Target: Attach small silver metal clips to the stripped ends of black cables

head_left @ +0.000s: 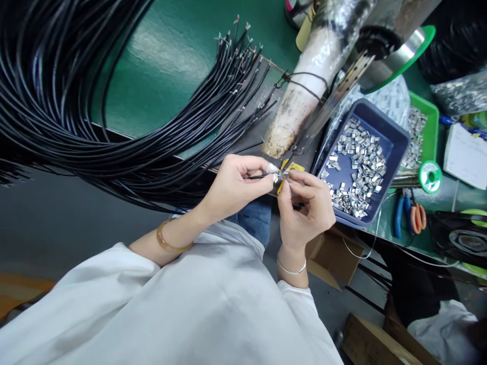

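Pinched between the thumb and forefinger of my left hand [243, 177] is a black cable [255, 177], its end pointing right. My right hand [307, 203] closes its fingertips on a small silver metal connector [283, 175], which meets the cable's end. Just behind the fingertips are a yellow piece [296, 166] and the tip of a thin rod. How far the wires sit in the connector is hidden by my fingers. To the left lies a big bundle of black cables [152, 147] with stripped, coloured wire ends.
A dark blue tray [397, 133] of small metal connectors stands right of my hands. Beyond it are a green tray [429, 114], a solder spool [430, 177] and pliers [417, 218]. A wrapped white duct [294, 109] slants down close above my hands. Another person [441, 324] is at lower right.
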Demonstrator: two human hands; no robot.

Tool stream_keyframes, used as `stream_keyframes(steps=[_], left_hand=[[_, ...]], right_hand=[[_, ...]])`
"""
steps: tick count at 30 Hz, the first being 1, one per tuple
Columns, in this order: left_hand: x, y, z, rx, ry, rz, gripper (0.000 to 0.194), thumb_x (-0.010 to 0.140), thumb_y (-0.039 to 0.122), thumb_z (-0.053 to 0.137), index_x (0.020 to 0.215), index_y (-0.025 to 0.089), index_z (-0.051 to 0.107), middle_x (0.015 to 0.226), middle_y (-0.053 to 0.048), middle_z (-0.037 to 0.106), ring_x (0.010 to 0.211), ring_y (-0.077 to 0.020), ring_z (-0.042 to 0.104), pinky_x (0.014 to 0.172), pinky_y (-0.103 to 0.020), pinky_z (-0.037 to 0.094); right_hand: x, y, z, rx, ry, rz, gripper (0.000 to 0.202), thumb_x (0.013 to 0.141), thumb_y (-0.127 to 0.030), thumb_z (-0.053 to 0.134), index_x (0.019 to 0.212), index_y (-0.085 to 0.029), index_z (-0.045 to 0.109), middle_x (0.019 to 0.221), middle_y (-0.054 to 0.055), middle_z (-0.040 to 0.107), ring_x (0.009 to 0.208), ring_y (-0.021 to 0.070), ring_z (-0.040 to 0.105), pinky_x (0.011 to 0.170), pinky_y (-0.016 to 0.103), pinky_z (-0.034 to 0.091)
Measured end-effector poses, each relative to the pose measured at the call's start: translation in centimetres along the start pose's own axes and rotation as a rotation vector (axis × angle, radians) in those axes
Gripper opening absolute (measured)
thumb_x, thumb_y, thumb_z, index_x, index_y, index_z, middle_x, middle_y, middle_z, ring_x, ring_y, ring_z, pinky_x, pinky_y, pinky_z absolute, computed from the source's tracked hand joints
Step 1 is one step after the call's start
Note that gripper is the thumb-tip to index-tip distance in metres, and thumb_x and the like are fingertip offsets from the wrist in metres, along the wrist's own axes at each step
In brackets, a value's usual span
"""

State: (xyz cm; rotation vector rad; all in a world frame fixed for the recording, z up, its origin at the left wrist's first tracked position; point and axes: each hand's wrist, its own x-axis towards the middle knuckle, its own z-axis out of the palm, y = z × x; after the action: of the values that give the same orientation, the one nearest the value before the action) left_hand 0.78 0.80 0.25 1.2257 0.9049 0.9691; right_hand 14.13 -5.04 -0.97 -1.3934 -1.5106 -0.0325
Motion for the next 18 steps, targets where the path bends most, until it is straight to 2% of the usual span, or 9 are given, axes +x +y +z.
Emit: stream_keyframes(steps=[2,7,10,14,18], left_hand=[[-0.03,-0.07,0.03,0.009,0.002,-0.006,0.008,0.075,0.016,0.068,0.07,0.013,0.073,0.056,0.003,0.052,0.051,-0.0057,0.039,0.047,-0.019,0.031],[-0.1,0.16,0.2,-0.015,0.028,0.049,0.007,0.074,0.015,0.068,0.069,0.012,0.072,0.059,0.002,0.053,0.051,-0.0045,0.036,0.045,-0.018,0.027],[-0.13,0.15,0.13,-0.028,0.018,0.051,0.006,0.073,0.015,0.069,0.069,0.012,0.072,0.058,0.003,0.052,0.05,-0.0042,0.036,0.045,-0.018,0.027],[-0.12,0.14,-0.09,-0.054,-0.016,-0.022,0.007,0.072,0.017,0.07,0.067,0.013,0.072,0.051,0.005,0.044,0.048,-0.0041,0.033,0.044,-0.017,0.026],[-0.04,0.37,-0.16,-0.068,0.0,-0.051,0.007,0.071,0.018,0.071,0.065,0.013,0.071,0.053,0.003,0.051,0.052,-0.0061,0.042,0.047,-0.018,0.033]], right_hand=[[0.05,0.02,0.01,-0.006,0.0,0.013,0.013,0.086,-0.014,0.07,0.092,-0.025,0.068,0.101,0.001,0.075,0.088,0.0159,0.074,0.055,0.025,0.056],[0.41,-0.37,0.02,-0.034,0.02,-0.016,0.012,0.087,-0.014,0.07,0.094,-0.025,0.07,0.102,0.001,0.074,0.095,0.0179,0.074,0.073,0.033,0.063],[0.28,-0.52,0.02,-0.024,0.034,-0.014,0.011,0.086,-0.013,0.071,0.09,-0.022,0.067,0.103,0.002,0.075,0.092,0.0162,0.074,0.067,0.028,0.062],[-0.25,-0.31,-0.07,0.03,0.024,0.002,0.014,0.087,-0.011,0.068,0.094,-0.021,0.063,0.105,0.003,0.075,0.09,0.0148,0.074,0.058,0.022,0.058],[-0.32,-0.05,-0.21,-0.091,0.023,-0.099,0.015,0.085,-0.012,0.071,0.094,-0.022,0.065,0.103,0.002,0.075,0.089,0.0147,0.074,0.065,0.025,0.061]])
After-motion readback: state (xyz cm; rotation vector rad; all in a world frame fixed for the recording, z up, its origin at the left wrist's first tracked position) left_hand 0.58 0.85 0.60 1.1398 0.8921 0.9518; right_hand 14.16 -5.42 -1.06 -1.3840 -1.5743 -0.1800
